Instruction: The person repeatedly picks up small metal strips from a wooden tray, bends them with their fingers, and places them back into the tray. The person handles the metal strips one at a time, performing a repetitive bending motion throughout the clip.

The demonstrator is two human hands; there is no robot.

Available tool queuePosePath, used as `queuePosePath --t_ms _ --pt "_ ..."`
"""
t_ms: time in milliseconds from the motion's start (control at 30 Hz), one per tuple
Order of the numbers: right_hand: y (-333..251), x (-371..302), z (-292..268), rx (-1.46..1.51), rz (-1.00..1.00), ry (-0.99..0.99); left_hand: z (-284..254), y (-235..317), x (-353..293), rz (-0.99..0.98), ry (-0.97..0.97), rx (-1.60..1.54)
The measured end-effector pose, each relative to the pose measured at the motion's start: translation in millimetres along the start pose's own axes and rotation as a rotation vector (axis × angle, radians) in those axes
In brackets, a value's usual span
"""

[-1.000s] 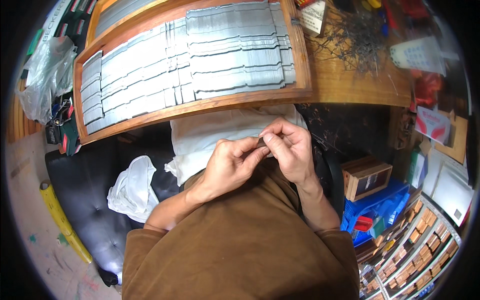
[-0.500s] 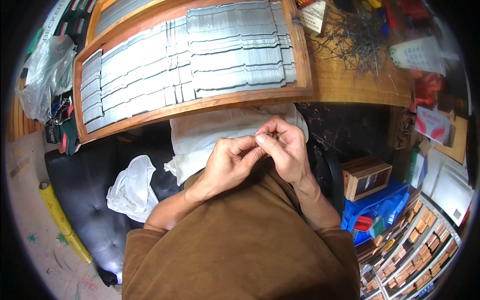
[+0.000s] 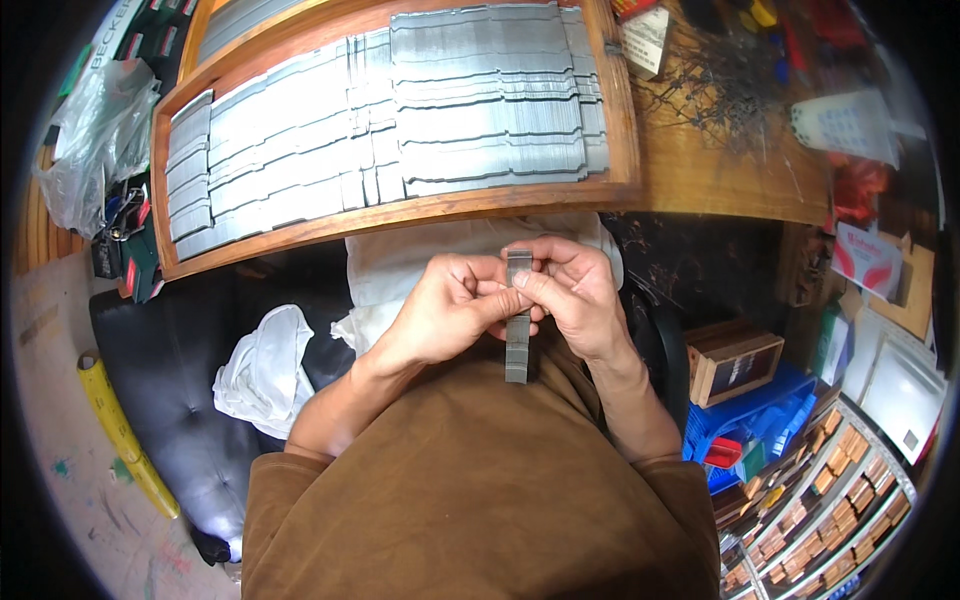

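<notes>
Close in front of my brown shirt, both hands hold a narrow grey metal strip (image 3: 516, 360) marked with several crosswise steps. It stands edge-on to my body, its lower end hanging down toward the shirt. My left hand (image 3: 445, 310) pinches its middle from the left, thumb across its face. From the other side my right hand (image 3: 575, 295) grips the upper part between thumb and bent fingers. Beyond the hands lies a wooden tray (image 3: 420, 207) filled with rows of thin, stepped grey metal pieces (image 3: 490, 110).
White cloth (image 3: 385, 270) lies beneath the tray edge, and another white cloth (image 3: 265, 370) rests on the black padded seat (image 3: 170, 390). Thin dark wires (image 3: 730, 100) and a plastic cup (image 3: 845, 125) are on the table at right. A blue basket (image 3: 720, 415) stands below.
The grey strip, hidden by my fingers or seen only at its edge before, now shows its long face. My hands have turned it downward. The view has shifted slightly.
</notes>
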State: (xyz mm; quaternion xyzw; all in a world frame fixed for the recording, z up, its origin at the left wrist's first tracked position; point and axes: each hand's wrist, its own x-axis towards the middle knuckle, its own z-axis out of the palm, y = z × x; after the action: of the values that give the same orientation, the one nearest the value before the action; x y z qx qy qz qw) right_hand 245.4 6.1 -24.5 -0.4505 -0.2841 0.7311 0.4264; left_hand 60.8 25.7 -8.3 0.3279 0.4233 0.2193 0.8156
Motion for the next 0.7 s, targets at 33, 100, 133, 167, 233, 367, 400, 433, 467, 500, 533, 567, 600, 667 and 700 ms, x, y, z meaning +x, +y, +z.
queuePosePath --t_ms 33,100,133,167,233,367,400,433,467,500,533,567,600,667,700 --pt "-2 2 2 0.020 0.024 0.006 -1 3 0 -0.020 0.012 -0.024" --pt "-9 7 7 0.059 0.072 0.019 -3 11 2 -0.057 0.036 -0.073" --pt "-10 10 10 0.082 0.102 0.033 -8 11 5 -0.044 0.035 -0.086" --pt "-10 14 14 0.105 0.131 0.047 -14 11 9 -0.032 0.035 -0.099" --pt "-4 22 15 0.145 0.099 0.064 -19 14 11 -0.043 0.023 -0.125" --pt "-1 29 15 0.099 0.054 0.093 -15 19 10 -0.036 0.032 -0.142" --pt "-3 29 17 0.096 0.059 0.096 -16 17 10 -0.027 0.034 -0.124" --pt "-5 28 19 0.094 0.063 0.100 -17 14 10 -0.018 0.035 -0.105" --pt "-7 26 18 0.039 0.069 0.067 -18 12 11 -0.010 0.036 -0.086" --pt "-10 24 15 -0.013 0.073 0.028 -17 12 8 -0.011 0.037 -0.057" --pt "-12 22 13 -0.063 0.076 -0.012 -15 13 3 -0.012 0.037 -0.029" --pt "-13 16 15 -0.051 0.027 0.003 -11 14 -1 -0.014 0.038 0.000" --pt "-23 10 21 -0.019 0.045 0.019 -7 16 -6 0.036 0.025 -0.004" --pt "-13 8 17 -0.125 0.024 0.013 -5 7 -14 0.092 0.035 0.052" --pt "-10 8 18 -0.108 0.005 0.011 -3 7 -16 0.083 0.069 0.112"
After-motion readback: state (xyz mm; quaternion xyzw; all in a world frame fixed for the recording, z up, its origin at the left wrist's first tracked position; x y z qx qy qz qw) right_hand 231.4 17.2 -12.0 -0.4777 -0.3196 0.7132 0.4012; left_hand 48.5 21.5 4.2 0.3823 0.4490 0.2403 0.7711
